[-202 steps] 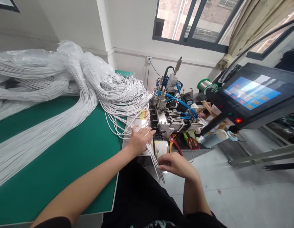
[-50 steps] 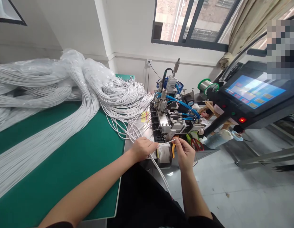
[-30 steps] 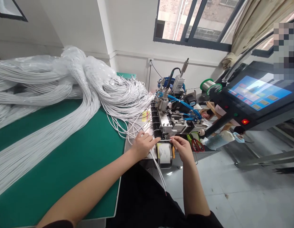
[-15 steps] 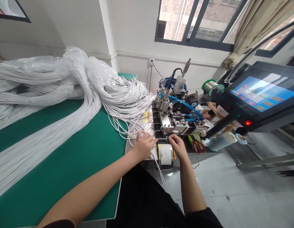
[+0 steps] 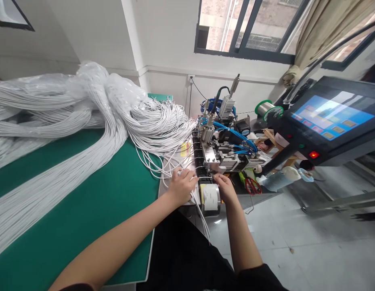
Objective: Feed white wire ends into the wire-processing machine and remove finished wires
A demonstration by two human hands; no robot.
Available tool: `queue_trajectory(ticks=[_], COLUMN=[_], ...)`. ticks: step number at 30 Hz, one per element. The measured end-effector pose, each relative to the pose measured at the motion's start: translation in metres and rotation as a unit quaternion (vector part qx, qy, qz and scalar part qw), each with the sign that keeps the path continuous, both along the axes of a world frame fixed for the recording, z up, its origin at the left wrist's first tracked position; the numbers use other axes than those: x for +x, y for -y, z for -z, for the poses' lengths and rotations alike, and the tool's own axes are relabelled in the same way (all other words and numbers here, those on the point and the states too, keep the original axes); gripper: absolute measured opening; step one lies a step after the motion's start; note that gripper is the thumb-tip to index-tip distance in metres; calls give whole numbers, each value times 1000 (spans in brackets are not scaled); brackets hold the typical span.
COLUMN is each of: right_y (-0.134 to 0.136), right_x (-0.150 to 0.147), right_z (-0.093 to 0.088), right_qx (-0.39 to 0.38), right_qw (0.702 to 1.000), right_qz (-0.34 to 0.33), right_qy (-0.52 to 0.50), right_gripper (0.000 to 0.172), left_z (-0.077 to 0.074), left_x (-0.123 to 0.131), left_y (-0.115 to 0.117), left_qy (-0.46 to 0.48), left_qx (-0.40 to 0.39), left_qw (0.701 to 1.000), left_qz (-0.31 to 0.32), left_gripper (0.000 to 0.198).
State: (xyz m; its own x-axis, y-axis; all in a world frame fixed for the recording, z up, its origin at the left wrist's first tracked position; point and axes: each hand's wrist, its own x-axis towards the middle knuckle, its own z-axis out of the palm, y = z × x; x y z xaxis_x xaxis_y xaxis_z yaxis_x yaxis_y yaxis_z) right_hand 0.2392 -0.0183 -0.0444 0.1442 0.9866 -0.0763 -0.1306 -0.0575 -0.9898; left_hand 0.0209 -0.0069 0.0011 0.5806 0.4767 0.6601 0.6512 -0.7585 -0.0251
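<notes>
A white cable (image 5: pixel 205 177) runs across the near end of the machine (image 5: pixel 210 153), between my two hands. My left hand (image 5: pixel 181 186) is closed around white cables; several loose ends (image 5: pixel 204 226) hang down below it toward my lap. Thumb and fingertips of my right hand (image 5: pixel 223 185) pinch the tip of the cable at the machine's front edge. The tip itself is mostly hidden by the fingers. Just below the cable sits a metal roller-shaped part (image 5: pixel 210 198) with a white and yellow label.
Bundles of white cables (image 5: pixel 111 129), partly wrapped in clear plastic, lie over the green table (image 5: pixel 126 202). A touch screen (image 5: pixel 332 117) with a red light stands at right. Red-handled scissors (image 5: pixel 253 186) and a wire spool (image 5: pixel 267 110) are beside the machine.
Both hands stay almost in place with the cable between them; the right hand has shifted very slightly. The whole view has moved a little.
</notes>
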Motion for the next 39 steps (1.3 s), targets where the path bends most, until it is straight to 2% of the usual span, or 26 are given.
queue_trajectory(ticks=[4,7,11,13,16,19,21,23,25,26,29,34,39], right_y=[7,13,25,35,53,69,76,78,78,77,75,74,73], right_x=[-3,-3,2,3,-2,-15,-26,-36,-44,-47,-51,-44,-21], right_z=[5,1,-19,-32,-54,-71,-78,-80,-78,-76,-72,-75,-79], right_qx=[-5,10,61,78,98,145,184,216,236,243,256,292,273], right_qw=[999,997,991,987,973,945,912,868,833,826,831,870,907], right_qz=[43,68,92,86,35,-53,-135,-211,-253,-256,-232,-155,-45], right_qy=[17,32,70,112,207,289,342,395,432,440,436,365,317], right_gripper=[42,43,41,38,32,19,20,28,33,32,30,26,18], left_z=[0,1,1,0,-3,-5,-5,-5,-3,-3,-2,-4,-8], left_x=[-1,-1,0,0,-3,-5,-6,-7,-7,-7,-8,-10,-10], left_y=[1,1,1,1,1,0,0,-1,-1,-1,-2,-3,0], left_qy=[10,2,9,15,29,44,54,60,60,59,57,45,23], left_qx=[10,1,-18,-18,2,19,24,24,17,12,5,13,54], left_qw=[1000,1000,999,999,999,997,996,995,996,996,995,983,982], left_qz=[-17,-18,-51,-46,15,60,69,71,66,63,77,175,179], left_gripper=[17,19,25,30,31,27,27,28,29,29,27,30,24])
